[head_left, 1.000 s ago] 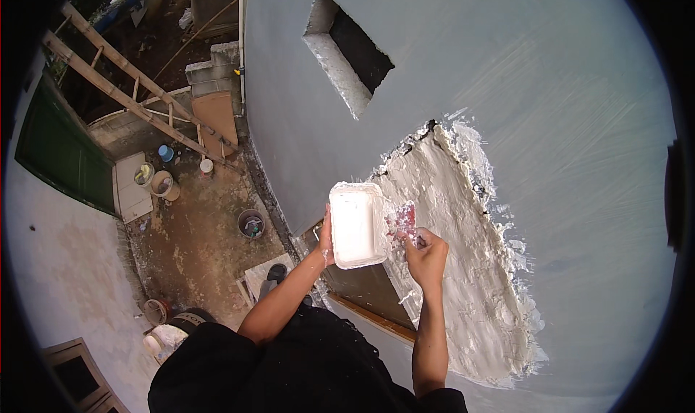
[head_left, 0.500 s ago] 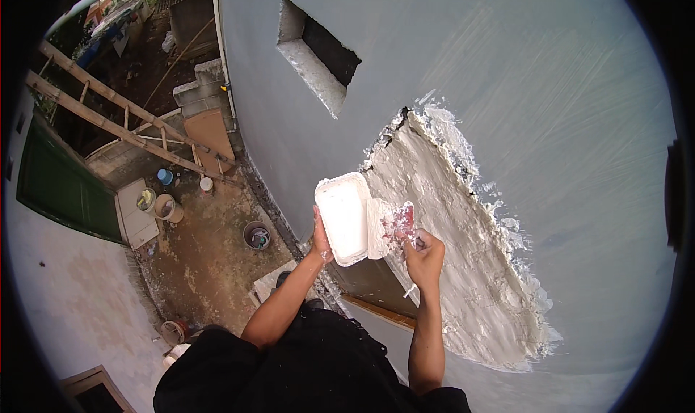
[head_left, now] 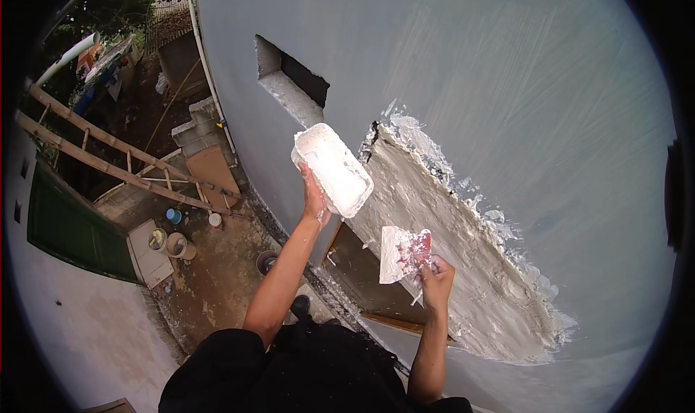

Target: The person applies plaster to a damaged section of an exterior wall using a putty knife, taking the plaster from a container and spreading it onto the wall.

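In my left hand (head_left: 316, 196) is a white rectangular tub (head_left: 333, 168) of white plaster, gripped by its side and tilted. My right hand (head_left: 437, 283) holds a red putty knife (head_left: 418, 249), its broad blade coated with white paste. Hand and knife stand in front of the rough, wet plaster patch (head_left: 456, 261) on the grey wall (head_left: 521, 109); whether the blade touches the patch I cannot tell. A gap separates the knife from the tub. Ragged plaster smears line the patch's upper right edge.
A square-edged opening (head_left: 293, 87) is cut in the wall above the tub. Below the patch lies a brown framed panel (head_left: 376, 286). A bamboo ladder (head_left: 108, 152) leans at the left, near buckets (head_left: 179, 246) on the stained floor. Another bucket (head_left: 266, 262) stands beside my left forearm.
The tub has moved up and slightly left and is tilted differently. The putty knife has come away from the tub, moving down and right. My view has shifted a little.
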`<control>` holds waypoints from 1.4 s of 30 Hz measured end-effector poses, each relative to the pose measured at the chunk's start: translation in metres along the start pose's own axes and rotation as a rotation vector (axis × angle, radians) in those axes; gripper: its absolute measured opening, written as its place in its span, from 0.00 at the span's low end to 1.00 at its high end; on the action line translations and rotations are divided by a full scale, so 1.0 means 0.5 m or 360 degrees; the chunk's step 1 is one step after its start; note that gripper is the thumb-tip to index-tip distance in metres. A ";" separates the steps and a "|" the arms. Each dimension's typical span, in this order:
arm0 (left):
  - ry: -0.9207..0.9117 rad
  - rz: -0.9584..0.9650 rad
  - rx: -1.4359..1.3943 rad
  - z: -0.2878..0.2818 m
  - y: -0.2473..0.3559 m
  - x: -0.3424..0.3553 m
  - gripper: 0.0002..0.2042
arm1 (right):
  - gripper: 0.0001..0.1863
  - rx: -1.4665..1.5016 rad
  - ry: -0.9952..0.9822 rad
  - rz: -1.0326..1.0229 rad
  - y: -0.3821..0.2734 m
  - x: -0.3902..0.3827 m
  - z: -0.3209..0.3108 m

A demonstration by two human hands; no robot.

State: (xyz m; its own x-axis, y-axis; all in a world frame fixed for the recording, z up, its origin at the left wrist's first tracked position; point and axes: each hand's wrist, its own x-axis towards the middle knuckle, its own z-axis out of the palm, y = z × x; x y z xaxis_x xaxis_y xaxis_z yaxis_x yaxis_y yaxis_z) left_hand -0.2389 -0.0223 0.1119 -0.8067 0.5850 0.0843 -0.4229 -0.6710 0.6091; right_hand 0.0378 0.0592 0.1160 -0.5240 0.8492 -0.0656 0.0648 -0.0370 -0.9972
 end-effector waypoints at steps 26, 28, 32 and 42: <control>0.0462 0.0253 0.0930 0.209 0.018 0.126 0.52 | 0.09 0.0319 -0.0049 0.0049 0.103 -0.025 0.017; 0.0472 0.0244 0.0984 0.219 0.014 0.126 0.53 | 0.09 0.0319 -0.0048 0.0066 0.111 -0.026 0.014; 0.0540 0.0321 0.1078 0.251 0.002 0.117 0.48 | 0.09 0.0325 -0.0041 0.0076 0.111 -0.024 0.013; 0.0568 0.0365 0.1187 0.275 -0.006 0.117 0.48 | 0.03 0.0290 -0.0002 -0.0025 0.136 -0.012 0.006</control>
State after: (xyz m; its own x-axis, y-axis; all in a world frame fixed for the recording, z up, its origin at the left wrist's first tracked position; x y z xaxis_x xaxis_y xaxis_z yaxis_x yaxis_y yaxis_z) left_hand -0.2280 0.0765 0.2234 -0.9736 0.2092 0.0916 0.0474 -0.2070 0.9772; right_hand 0.0428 0.0503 0.0486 -0.5250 0.8497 -0.0499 -0.0984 -0.1188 -0.9880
